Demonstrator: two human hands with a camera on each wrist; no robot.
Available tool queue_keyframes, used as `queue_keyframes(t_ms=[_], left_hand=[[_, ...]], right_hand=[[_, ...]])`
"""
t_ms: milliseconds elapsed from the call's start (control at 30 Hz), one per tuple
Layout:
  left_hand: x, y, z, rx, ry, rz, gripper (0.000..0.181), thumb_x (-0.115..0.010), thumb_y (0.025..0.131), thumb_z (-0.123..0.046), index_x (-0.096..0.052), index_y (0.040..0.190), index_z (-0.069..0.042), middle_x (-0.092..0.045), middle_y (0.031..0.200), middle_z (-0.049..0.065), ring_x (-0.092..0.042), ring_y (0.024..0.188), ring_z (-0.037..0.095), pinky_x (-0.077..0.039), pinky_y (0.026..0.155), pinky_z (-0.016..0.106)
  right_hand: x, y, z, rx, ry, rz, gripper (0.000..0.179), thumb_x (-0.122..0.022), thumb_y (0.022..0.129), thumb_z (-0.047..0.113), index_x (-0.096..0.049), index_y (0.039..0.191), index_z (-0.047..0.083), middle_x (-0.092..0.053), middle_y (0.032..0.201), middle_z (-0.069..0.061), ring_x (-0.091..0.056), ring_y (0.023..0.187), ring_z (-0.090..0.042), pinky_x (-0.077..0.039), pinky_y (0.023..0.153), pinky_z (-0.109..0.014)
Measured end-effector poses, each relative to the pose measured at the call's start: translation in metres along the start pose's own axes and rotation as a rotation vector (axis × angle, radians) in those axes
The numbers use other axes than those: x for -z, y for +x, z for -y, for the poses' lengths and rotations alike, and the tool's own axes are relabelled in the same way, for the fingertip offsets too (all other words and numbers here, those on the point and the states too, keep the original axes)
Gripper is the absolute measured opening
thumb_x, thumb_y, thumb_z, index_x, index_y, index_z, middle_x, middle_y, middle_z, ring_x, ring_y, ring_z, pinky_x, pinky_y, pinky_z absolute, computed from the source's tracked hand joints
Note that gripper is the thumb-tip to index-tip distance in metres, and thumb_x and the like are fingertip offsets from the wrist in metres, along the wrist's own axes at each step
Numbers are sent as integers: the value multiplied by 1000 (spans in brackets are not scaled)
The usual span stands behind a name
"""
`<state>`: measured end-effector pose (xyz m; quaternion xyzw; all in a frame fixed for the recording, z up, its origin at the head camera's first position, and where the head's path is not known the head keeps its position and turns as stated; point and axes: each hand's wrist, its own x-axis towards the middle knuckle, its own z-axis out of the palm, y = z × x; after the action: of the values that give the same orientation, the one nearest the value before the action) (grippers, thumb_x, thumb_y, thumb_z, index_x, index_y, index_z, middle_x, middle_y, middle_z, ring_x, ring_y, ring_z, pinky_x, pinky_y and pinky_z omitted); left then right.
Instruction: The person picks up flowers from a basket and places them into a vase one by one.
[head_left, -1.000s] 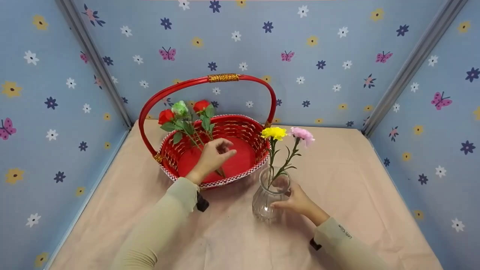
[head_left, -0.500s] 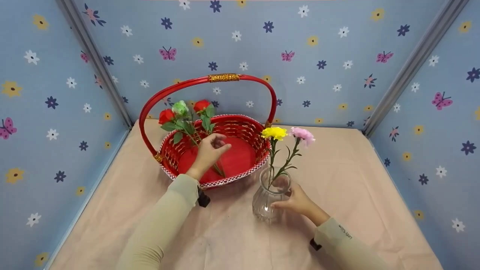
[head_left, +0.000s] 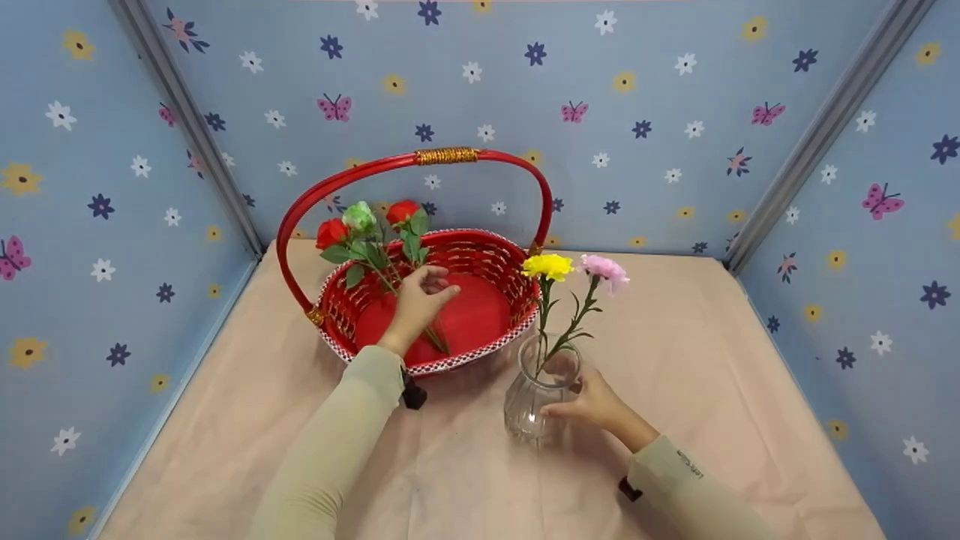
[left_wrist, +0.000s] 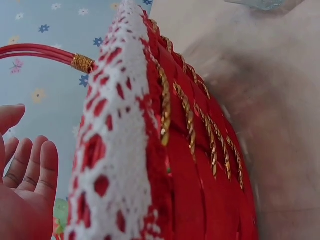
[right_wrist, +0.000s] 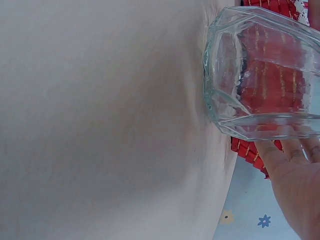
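Inside the red woven basket (head_left: 480,319), my left hand (head_left: 416,306) hovers beside the flower stems. In the left wrist view, its fingers (left_wrist: 48,172) are loosely bent with nothing between them and the thumb. Leaning in the basket are a red rose (head_left: 331,233), a pale green rose (head_left: 359,217) and another red rose (head_left: 403,212). My right hand (head_left: 596,405) grips the side of a clear glass vase (head_left: 527,412), thumb in front and fingers around the back. A yellow carnation (head_left: 548,266) and a pink carnation (head_left: 604,271) stand in the vase.
The basket's tall red handle (head_left: 448,155) arches over my left hand. White lace trim (left_wrist: 117,125) edges the rim close to the left wrist. A pale pink cloth (head_left: 697,337) covers the table, with blue patterned walls (head_left: 480,90) on three sides.
My left hand has shifted a little left and farther back inside the basket, nearer the rose stems. The right hand and the vase have stayed in place.
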<state>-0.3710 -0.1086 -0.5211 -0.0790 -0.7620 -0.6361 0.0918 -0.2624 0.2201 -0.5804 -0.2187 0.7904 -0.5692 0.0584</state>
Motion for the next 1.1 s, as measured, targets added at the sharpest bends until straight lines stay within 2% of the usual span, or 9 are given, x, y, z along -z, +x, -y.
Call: queue_keyframes(t_ms=[200, 233, 400, 533, 700, 900, 1100], left_hand=[[2, 6, 9, 26, -16, -6, 37, -77, 86, -15, -62, 118, -6, -62, 108, 18, -59, 94, 27, -53, 75, 28], [3, 5, 5, 37, -24, -2, 38, -77, 86, -14, -61, 120, -5, -61, 110, 18, -60, 96, 28, -53, 76, 28], [3, 8, 12, 62, -57, -28, 44, -76, 85, -8, -58, 125, -2, -60, 115, 17, -62, 101, 31, -56, 82, 35], [2, 10, 22, 74, -42, -53, 46, -76, 85, -7, -57, 126, -3, -59, 118, 16, -63, 103, 30, -55, 85, 37], [3, 9, 27, 87, -13, -59, 47, -76, 84, -6, -57, 126, -3, -60, 120, 16, -63, 105, 30, -55, 88, 39], [3, 8, 35, 102, -14, -61, 48, -75, 84, -2, -55, 128, -3, -58, 121, 16, -59, 111, 38, -54, 89, 41], [1, 4, 41, 113, 4, -56, 50, -75, 83, 0, -55, 129, -3, -57, 123, 16, -60, 111, 34, -53, 91, 42]], right_hand=[[1, 0, 1, -4, -34, -3, 78, -93, 63, 16, -51, 126, -3, -58, 124, -28, -57, 115, -42, -47, 98, -52], [1, -1, 1, -5, -43, -4, 78, -93, 63, 17, -51, 126, -3, -59, 123, -27, -59, 114, -39, -48, 98, -52], [0, -1, 3, -9, -54, -3, 77, -92, 65, 12, -50, 127, -6, -60, 123, -26, -60, 112, -35, -49, 97, -48], [1, 0, 2, 11, -53, -5, 76, -92, 65, 14, -51, 126, -4, -61, 121, -23, -61, 110, -29, -51, 96, -40], [1, 0, 0, 16, -77, -9, 76, -93, 64, 19, -52, 125, -3, -63, 119, -19, -62, 107, -26, -52, 95, -42], [2, 1, -1, 7, -60, -1, 76, -93, 63, 13, -52, 126, -4, -62, 121, -21, -60, 111, -34, -51, 96, -40], [2, -1, 12, 5, -43, 16, 77, -91, 65, 9, -49, 126, -11, -58, 122, -29, -56, 113, -47, -47, 98, -51]])
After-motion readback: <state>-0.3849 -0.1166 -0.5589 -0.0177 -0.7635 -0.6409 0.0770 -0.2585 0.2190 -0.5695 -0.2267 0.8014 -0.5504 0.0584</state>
